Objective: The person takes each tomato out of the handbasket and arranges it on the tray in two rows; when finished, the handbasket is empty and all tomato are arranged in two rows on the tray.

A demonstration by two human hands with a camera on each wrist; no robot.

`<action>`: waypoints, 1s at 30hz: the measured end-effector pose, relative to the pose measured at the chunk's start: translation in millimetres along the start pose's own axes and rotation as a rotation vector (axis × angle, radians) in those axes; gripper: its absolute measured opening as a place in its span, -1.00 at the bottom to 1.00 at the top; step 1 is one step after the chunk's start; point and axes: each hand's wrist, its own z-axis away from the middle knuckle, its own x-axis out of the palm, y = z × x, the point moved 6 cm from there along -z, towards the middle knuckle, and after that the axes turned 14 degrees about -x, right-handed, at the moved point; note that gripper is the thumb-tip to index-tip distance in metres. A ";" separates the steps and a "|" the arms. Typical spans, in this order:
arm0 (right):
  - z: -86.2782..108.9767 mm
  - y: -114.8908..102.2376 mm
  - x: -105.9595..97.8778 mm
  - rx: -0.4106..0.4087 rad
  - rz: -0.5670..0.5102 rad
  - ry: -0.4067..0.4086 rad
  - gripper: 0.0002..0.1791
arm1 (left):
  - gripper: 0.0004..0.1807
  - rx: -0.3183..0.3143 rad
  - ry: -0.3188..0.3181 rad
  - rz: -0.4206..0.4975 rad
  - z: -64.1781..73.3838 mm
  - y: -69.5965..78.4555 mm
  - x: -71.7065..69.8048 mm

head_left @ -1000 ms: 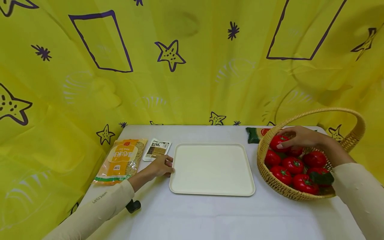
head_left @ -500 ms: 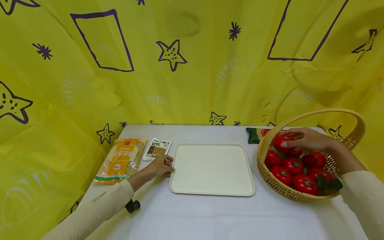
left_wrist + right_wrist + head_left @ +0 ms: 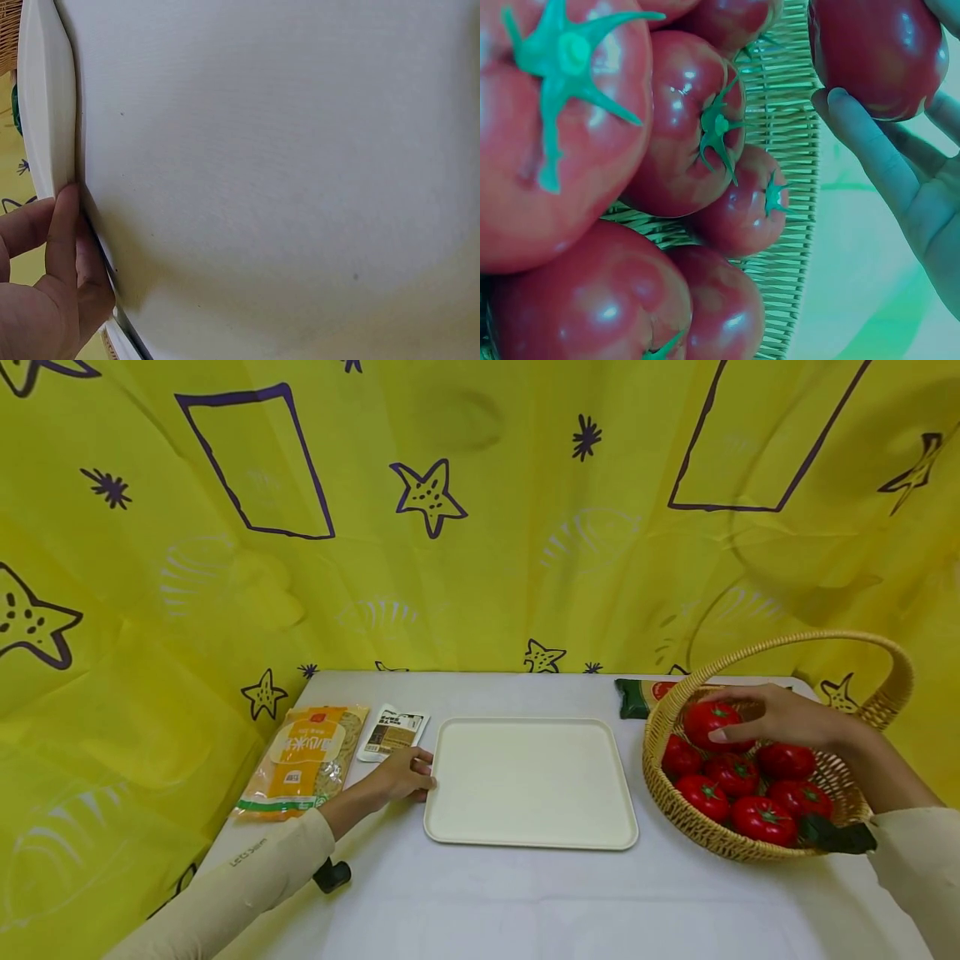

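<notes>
In the head view, my left hand is at the left edge of a cream rectangular tray. The left wrist view has its thumb and fingers pinching the tray's rim. Over on the right, my right hand grips a red tomato at the far left part of a wicker basket. Thumb and fingers lie round this tomato in the right wrist view, apart from the tomatoes nearest that camera. Several more tomatoes with green stalks fill the basket.
An orange and clear food packet lies at the table's left, beside a small white and brown pouch. Behind the basket is a green packet, partly hidden. The basket's tall handle arches above my right hand. A yellow curtain hangs behind.
My right hand has shifted slightly right and toward the near side, and the gripped tomato has moved a little the same way. My left hand and the tray have stayed put.
</notes>
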 end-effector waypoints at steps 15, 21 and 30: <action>14.2 -24.9 8.2 -0.105 0.003 -0.051 -0.45 | -0.54 -0.022 -0.004 0.011 1.7 0.4 0.3; 20.8 -35.6 19.6 -0.164 -0.055 -0.110 -0.45 | -0.57 -0.013 0.002 -0.002 2.2 -0.7 -0.5; 21.4 -55.2 34.9 -0.132 -0.109 -0.160 -0.46 | -0.58 -0.011 -0.001 0.003 1.9 -0.4 1.1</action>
